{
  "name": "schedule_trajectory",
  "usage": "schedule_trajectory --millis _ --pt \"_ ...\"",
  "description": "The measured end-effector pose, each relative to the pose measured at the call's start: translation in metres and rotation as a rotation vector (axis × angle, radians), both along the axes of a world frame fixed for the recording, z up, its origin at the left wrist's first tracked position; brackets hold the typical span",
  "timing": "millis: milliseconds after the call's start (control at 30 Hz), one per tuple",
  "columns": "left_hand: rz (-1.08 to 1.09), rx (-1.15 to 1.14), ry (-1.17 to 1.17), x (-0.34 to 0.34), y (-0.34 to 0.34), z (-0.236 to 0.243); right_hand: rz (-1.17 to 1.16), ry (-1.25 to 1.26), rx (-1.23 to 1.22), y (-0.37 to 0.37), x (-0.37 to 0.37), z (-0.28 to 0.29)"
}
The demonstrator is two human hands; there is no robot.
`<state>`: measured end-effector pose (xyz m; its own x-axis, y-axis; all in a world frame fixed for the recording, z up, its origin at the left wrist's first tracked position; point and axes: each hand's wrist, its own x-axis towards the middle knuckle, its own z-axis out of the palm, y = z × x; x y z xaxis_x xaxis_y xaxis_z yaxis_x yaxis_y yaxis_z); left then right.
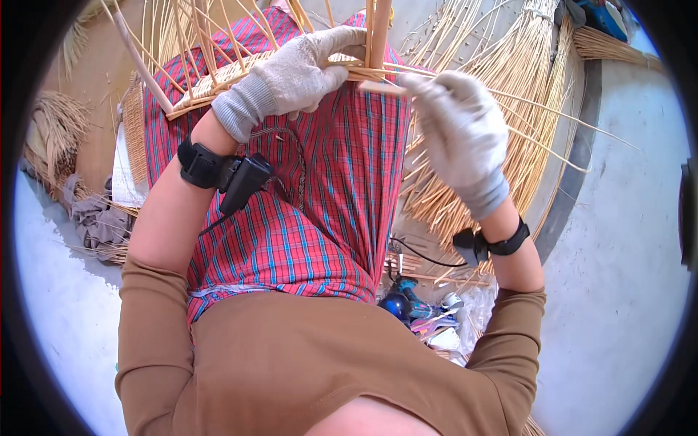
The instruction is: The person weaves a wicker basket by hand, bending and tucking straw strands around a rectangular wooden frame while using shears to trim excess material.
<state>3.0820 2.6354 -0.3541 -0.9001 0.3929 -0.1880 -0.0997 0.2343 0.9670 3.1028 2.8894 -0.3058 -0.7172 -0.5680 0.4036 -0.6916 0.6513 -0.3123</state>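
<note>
A partly woven wicker piece (211, 86) lies across my lap, with upright canes rising from its woven base and thicker posts at its corners. My left hand (302, 69), in a pale knitted glove, is closed around its edge near the right corner post (378, 36). From that corner, loose wicker strands (556, 112) stretch out to the right, passing by my right hand (462, 127). That hand is gloved too, and its fingertips are smeared by motion beside the strands and a short flat wooden end (382, 88). Whether they grip a strand is unclear.
Bundles of long cane (523, 58) spread over the floor at the right. A blue power tool (416, 301) lies among plastic and scraps by my right side. At the left are a straw bundle (58, 131) and a grey cloth (102, 218). Red plaid cloth (291, 232) covers my legs.
</note>
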Motion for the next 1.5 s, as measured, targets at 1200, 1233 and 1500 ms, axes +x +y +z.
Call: schedule_trajectory --millis 1200,1233,1500 --pt "-0.074 0.217 0.048 0.000 -0.008 -0.027 -0.223 -0.141 0.157 -0.012 0.041 -0.023" --pt "-0.077 0.216 0.032 -0.001 -0.008 -0.027 -0.243 -0.108 0.125 -0.018 0.039 -0.023" --pt "-0.007 0.316 -0.040 -0.002 -0.001 -0.023 -0.316 -0.272 0.272 -0.066 0.021 -0.019"
